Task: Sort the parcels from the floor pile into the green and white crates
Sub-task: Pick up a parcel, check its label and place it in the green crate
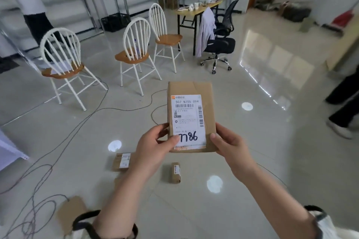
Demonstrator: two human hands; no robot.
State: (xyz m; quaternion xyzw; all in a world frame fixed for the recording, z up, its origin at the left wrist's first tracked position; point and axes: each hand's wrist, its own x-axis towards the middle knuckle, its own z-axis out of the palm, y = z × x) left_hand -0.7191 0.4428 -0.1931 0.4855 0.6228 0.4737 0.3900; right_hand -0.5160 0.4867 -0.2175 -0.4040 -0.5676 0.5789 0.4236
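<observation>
I hold a flat brown parcel [207,101] upright in front of me, its white shipping label facing me with "7786" handwritten at the bottom. My left hand [155,143] grips its lower left edge, thumb on the label. My right hand [229,145] grips its lower right edge. On the floor below lie more brown parcels: one labelled parcel [121,161] to the left, a small narrow one [175,172] in the middle, and a plain one [71,212] near my left sleeve. No green or white crate is in view.
Three white spindle-back chairs [134,50] stand ahead on the glossy tile floor. Thin cables [64,141] trail across the floor at left. A black office chair [219,42] and a folding table [196,10] are further back. A person's legs [343,106] stand at the right edge.
</observation>
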